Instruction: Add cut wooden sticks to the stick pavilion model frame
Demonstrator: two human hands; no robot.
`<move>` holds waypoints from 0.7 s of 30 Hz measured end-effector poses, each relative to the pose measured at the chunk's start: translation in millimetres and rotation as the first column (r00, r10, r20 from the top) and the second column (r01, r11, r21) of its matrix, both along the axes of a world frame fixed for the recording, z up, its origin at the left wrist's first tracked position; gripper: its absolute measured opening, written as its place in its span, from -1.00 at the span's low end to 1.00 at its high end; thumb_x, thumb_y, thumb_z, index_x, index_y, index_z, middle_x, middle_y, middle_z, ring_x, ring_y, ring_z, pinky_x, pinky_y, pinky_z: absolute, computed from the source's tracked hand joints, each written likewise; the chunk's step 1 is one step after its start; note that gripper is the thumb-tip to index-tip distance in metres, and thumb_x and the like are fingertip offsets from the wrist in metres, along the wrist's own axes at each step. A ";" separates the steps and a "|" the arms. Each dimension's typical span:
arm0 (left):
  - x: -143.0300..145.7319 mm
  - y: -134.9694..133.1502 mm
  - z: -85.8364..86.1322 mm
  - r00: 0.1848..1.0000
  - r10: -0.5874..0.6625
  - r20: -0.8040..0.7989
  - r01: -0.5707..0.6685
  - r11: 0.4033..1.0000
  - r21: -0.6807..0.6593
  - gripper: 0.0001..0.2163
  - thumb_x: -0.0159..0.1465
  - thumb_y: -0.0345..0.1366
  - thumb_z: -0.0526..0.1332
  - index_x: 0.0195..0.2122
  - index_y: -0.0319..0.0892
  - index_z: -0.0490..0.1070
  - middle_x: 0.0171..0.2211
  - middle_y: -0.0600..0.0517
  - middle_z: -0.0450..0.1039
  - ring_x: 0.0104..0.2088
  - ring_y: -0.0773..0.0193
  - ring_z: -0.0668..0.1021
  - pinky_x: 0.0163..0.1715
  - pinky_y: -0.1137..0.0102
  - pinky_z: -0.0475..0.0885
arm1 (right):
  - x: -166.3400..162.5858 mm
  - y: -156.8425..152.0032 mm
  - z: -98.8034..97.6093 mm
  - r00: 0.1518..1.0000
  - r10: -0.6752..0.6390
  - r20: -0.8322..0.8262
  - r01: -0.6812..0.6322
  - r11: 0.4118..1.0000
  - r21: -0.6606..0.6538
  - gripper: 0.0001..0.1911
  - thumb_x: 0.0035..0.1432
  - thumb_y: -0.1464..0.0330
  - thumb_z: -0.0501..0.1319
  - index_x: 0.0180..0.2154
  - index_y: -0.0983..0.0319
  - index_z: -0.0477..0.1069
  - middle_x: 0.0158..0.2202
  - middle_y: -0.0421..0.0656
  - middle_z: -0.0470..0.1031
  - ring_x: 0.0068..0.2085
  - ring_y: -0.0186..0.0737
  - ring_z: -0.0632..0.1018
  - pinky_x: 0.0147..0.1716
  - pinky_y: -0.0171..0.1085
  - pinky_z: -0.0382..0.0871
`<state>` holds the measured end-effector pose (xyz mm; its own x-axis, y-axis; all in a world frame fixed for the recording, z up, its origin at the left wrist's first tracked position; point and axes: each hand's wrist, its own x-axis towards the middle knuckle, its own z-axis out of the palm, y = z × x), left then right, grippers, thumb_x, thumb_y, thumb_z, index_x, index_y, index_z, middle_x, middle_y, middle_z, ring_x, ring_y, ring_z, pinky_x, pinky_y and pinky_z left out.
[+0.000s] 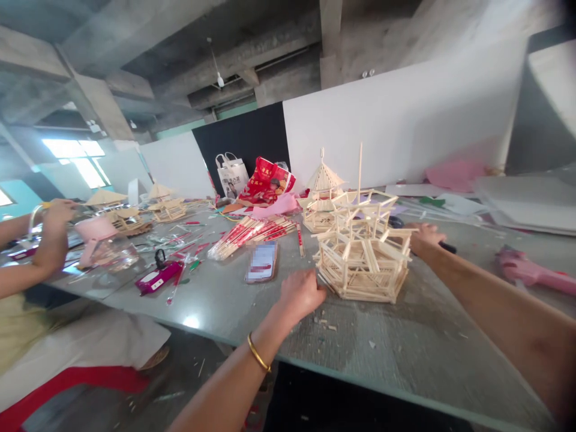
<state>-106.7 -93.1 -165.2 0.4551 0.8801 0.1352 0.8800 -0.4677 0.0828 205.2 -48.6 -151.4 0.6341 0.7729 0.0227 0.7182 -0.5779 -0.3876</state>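
Observation:
A many-sided model pavilion of pale wooden sticks (371,273) stands on the grey table in front of me, with one tall stick (360,165) rising above it. My left hand (303,294) is curled closed beside its lower left corner; whether it pinches the frame or a small stick is hidden. Past the model's right side, my right hand (425,236) rests low over the table. Its fingers are curled round a dark tool, whose black end (448,247) pokes out to the right; the tool's kind cannot be made out.
Left of the model lie a phone (261,262), bundled red-wrapped sticks (256,234) and a purple device (158,277). A roofed stick model (323,183) stands behind. At right is a pink glue gun (535,270). Another person's hands (58,213) work at far left.

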 end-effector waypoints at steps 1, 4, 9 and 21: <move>-0.2 -1.1 -0.5 1.000 -0.002 0.002 0.002 1.000 0.008 -0.80 0.19 -0.28 0.09 -0.21 -0.13 0.44 -0.29 -0.09 0.56 -0.25 0.07 0.58 -0.35 0.33 0.42 | 0.1 -0.1 -2.7 0.998 -0.059 0.037 0.060 0.998 -0.024 -0.64 0.26 0.29 0.10 0.06 0.27 0.26 0.10 -0.02 0.26 0.07 -0.06 0.35 0.01 0.06 0.25; 1.4 -4.6 -2.8 0.999 -0.034 0.016 0.034 0.999 0.032 -0.75 0.23 -0.26 0.07 -0.09 -0.11 0.39 -0.29 -0.07 0.56 -0.25 0.09 0.58 -0.34 0.32 0.42 | -0.1 -1.8 -7.0 0.982 -0.139 0.124 0.149 0.986 -0.071 -0.63 0.24 0.26 0.11 0.05 0.25 0.28 0.12 -0.03 0.25 0.10 -0.04 0.32 0.04 0.07 0.23; -4.0 -9.7 -4.1 0.993 -0.115 0.029 0.113 0.993 0.044 -0.76 0.24 -0.29 0.08 -0.09 -0.02 0.41 -0.25 -0.01 0.55 -0.20 0.14 0.57 -0.28 0.35 0.40 | 4.9 -3.1 -9.6 0.977 -0.095 0.191 0.117 0.987 -0.109 -0.65 0.25 0.26 0.10 0.03 0.24 0.30 0.11 -0.03 0.27 0.08 -0.07 0.34 0.03 0.04 0.25; -19.4 -32.2 -5.4 0.984 -0.076 0.158 0.071 0.997 0.041 -0.84 0.24 -0.18 0.14 -0.23 -0.13 0.36 -0.29 0.04 0.50 -0.32 0.27 0.55 -0.37 0.45 0.33 | 19.6 1.1 -18.6 0.977 -0.059 0.204 0.081 0.992 -0.100 -0.65 0.24 0.24 0.12 0.01 0.25 0.31 0.09 -0.03 0.28 0.06 -0.07 0.35 0.01 0.01 0.26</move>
<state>-126.0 -125.2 -170.6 0.4883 0.8386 0.2415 0.8200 -0.5356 0.2019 224.8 -47.5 -170.0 0.6780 0.7313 0.0740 0.7309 -0.6601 -0.1731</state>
